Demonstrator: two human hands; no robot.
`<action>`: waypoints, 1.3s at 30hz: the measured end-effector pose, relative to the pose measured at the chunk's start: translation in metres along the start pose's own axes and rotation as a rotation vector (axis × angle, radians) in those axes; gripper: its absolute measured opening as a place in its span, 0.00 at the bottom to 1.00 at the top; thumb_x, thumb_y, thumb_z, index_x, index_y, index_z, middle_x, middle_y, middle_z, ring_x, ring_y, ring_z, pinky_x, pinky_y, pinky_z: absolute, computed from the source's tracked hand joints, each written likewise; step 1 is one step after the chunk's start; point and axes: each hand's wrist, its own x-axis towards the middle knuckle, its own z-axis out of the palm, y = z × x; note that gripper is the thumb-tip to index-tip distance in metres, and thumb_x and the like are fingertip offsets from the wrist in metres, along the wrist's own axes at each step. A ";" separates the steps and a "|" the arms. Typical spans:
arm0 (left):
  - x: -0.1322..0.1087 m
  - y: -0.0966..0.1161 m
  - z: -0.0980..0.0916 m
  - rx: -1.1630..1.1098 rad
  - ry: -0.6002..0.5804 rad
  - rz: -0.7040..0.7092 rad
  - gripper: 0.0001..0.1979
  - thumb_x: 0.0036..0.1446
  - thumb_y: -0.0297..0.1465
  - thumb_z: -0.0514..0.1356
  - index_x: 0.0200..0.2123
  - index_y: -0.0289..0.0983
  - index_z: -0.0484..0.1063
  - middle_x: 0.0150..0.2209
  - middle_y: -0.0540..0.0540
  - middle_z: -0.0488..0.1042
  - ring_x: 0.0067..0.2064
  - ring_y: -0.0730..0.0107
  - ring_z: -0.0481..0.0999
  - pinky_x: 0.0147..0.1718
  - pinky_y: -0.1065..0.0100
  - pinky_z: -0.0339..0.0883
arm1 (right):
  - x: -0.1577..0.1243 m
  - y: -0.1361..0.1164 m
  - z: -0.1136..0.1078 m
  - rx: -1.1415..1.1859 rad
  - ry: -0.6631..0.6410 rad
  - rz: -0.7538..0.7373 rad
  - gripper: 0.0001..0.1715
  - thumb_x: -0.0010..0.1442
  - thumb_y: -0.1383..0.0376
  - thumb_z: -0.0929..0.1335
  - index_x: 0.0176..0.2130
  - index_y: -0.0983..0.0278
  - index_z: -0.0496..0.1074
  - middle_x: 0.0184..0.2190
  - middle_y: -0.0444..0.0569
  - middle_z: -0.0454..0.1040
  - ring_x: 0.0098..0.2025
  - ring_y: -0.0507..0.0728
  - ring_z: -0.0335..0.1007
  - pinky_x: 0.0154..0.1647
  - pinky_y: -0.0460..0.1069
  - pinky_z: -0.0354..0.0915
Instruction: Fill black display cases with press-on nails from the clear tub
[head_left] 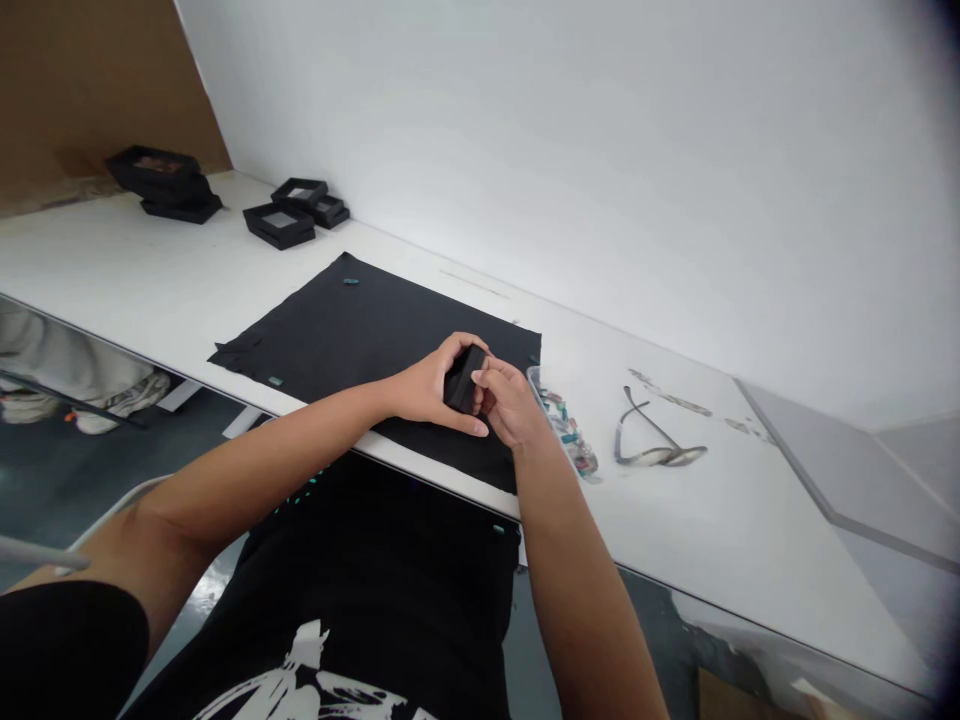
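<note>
Clasping a small black box (460, 382) above the black cloth (367, 335), both hands (421, 392) curl partly closed.

Eyeglasses (684, 457) lay on the white table (750, 540), temples directed toward the white wall (600, 150) at the rear. A brown panel (90, 90) stood at far left. Light-coloured shoes (112, 405) rested on the floor (45, 480) below.

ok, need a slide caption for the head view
Left hand gripping a black object, right hand at its edge, above a black cloth.
</note>
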 end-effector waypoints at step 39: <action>0.007 -0.003 -0.028 -0.385 0.405 0.018 0.39 0.51 0.58 0.66 0.59 0.41 0.66 0.58 0.38 0.74 0.59 0.50 0.75 0.56 0.54 0.72 | -0.024 -0.028 0.002 0.259 -0.118 -0.247 0.14 0.52 0.56 0.74 0.27 0.60 0.68 0.20 0.38 0.61 0.22 0.49 0.55 0.20 0.45 0.56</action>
